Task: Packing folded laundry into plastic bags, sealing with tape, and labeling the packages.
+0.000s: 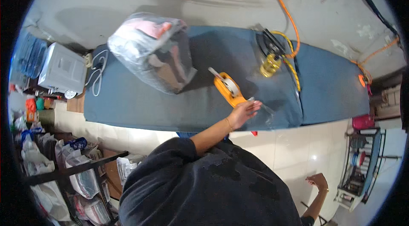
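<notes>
My left hand (245, 114) is over the front part of a table, at the lower end of a yellow tape dispenser (235, 100) with a pale roll in it. Whether it grips the dispenser cannot be told. Beside its fingertips lies a thin clear strip or scrap of plastic (269, 112). Away from the table, at the lower right, my right hand (317, 181) hangs over the floor with loosely bent fingers and nothing visible in it. A large clear plastic bag (153, 50) with pink and other coloured contents stands on the table, left of the dispenser.
The table (134, 104) has a blue-grey cover. At its back right stand a yellow transparent container (271, 65) and a black-handled item with an orange cord (292, 21). A white cable (97, 72) lies at left. Bagged goods fill a rack (80, 168); another rack (361, 162) stands right.
</notes>
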`<action>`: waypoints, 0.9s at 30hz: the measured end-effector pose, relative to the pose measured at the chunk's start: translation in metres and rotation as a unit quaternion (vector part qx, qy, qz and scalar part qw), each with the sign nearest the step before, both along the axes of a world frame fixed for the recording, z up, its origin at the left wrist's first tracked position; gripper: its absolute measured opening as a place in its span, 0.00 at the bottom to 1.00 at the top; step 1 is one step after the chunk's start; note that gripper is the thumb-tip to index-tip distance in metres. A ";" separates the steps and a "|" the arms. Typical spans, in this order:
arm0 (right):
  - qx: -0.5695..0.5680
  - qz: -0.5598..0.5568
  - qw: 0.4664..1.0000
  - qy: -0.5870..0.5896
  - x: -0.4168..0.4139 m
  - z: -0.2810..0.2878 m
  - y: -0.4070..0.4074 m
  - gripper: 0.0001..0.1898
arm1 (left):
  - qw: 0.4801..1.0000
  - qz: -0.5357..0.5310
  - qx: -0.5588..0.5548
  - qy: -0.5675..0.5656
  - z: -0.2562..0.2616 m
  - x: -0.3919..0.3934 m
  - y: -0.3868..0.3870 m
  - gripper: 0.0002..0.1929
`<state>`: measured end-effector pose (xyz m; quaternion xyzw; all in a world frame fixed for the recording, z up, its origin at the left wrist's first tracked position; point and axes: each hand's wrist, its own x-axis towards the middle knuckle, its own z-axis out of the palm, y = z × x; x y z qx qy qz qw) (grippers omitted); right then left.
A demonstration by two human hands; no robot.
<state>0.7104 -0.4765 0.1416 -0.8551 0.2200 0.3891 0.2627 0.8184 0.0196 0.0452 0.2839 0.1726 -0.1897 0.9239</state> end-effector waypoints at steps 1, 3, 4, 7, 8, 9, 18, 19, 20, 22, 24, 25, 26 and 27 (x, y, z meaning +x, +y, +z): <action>0.021 -0.058 0.998 0.005 0.010 0.001 0.013 0.09 | 0.998 0.033 -0.010 -0.047 0.032 0.004 0.017 0.17; 0.117 -0.009 0.992 -0.043 0.039 0.008 0.049 0.10 | 0.979 0.080 0.052 -0.182 0.111 0.010 0.067 0.19; 0.203 0.025 0.975 -0.083 0.053 0.013 0.071 0.12 | 0.962 0.116 0.092 -0.228 0.144 0.011 0.099 0.20; 0.332 0.090 0.935 -0.090 0.112 0.045 0.174 0.33 | 0.890 0.234 0.208 -0.332 0.234 0.012 0.196 0.20; 0.374 0.131 0.912 -0.109 0.128 0.069 0.232 0.38 | 0.865 0.258 0.284 -0.323 0.254 0.014 0.240 0.19; 0.404 0.152 0.892 -0.136 0.140 0.086 0.280 0.39 | 0.818 0.302 0.353 -0.339 0.273 0.019 0.283 0.18; 0.542 0.140 0.819 -0.125 0.164 0.031 0.556 0.16 | 0.718 0.341 0.606 0.031 0.151 0.027 0.601 0.12; 0.559 0.073 0.817 -0.119 0.166 -0.010 0.553 0.12 | 0.727 0.218 0.646 0.079 0.120 0.041 0.573 0.11; 0.573 0.066 0.814 -0.066 0.163 -0.030 0.577 0.11 | 0.812 0.207 0.545 0.030 0.078 0.021 0.593 0.10; 0.564 0.046 0.819 -0.097 0.161 -0.069 0.606 0.11 | 0.850 0.100 0.514 -0.055 0.030 0.032 0.539 0.13; 0.586 0.043 0.803 -0.105 0.158 -0.083 0.639 0.11 | 0.958 0.220 0.179 -0.041 0.012 0.023 0.535 0.15; 0.610 0.051 0.783 -0.114 0.161 -0.085 0.650 0.11 | 0.960 0.204 0.188 -0.027 0.002 0.017 0.548 0.15; 0.599 0.061 0.793 -0.088 0.164 -0.087 0.652 0.11 | 0.962 0.190 0.196 -0.013 -0.009 0.011 0.559 0.16; 0.595 0.072 0.796 -0.087 0.170 -0.087 0.648 0.11 | 0.961 0.199 0.190 -0.016 -0.017 0.015 0.554 0.16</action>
